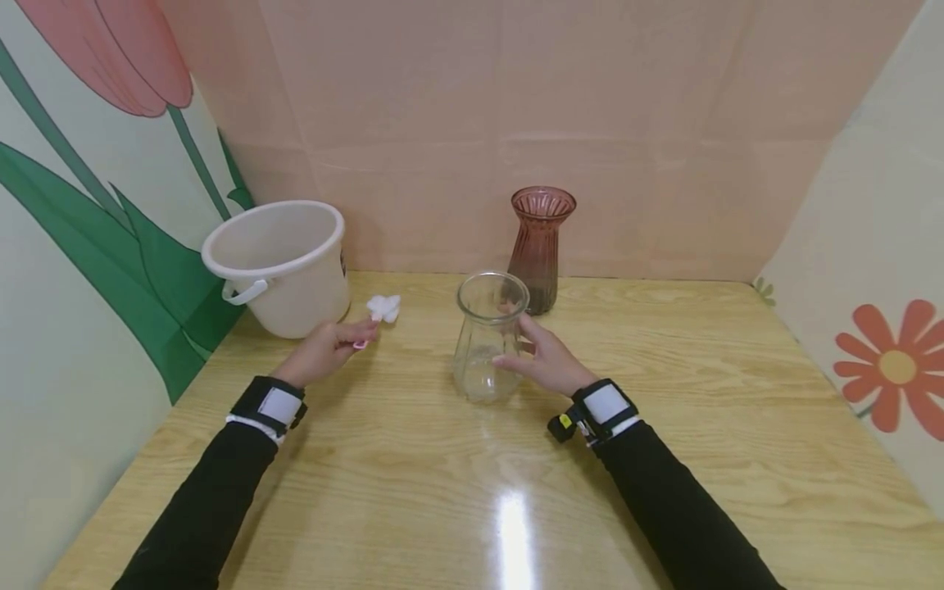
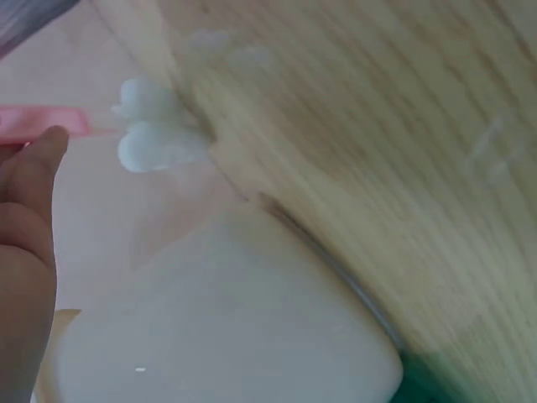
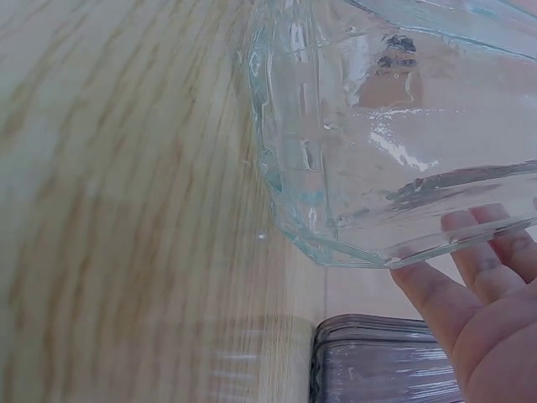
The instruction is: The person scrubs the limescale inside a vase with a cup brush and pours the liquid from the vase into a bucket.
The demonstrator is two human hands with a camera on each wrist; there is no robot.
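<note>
Left hand: pinching a pink-handled white brush, beside white bucket.
Right hand: fingers wrapped round clear glass vase, upright mid-table.
Behind: purple ribbed vase, near wall.
Surface: wooden table.

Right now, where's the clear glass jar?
In the head view the clear glass jar stands mid-table, just in front of the dark red vase, with the right hand against its right side and the white bucket off to its left.
</note>
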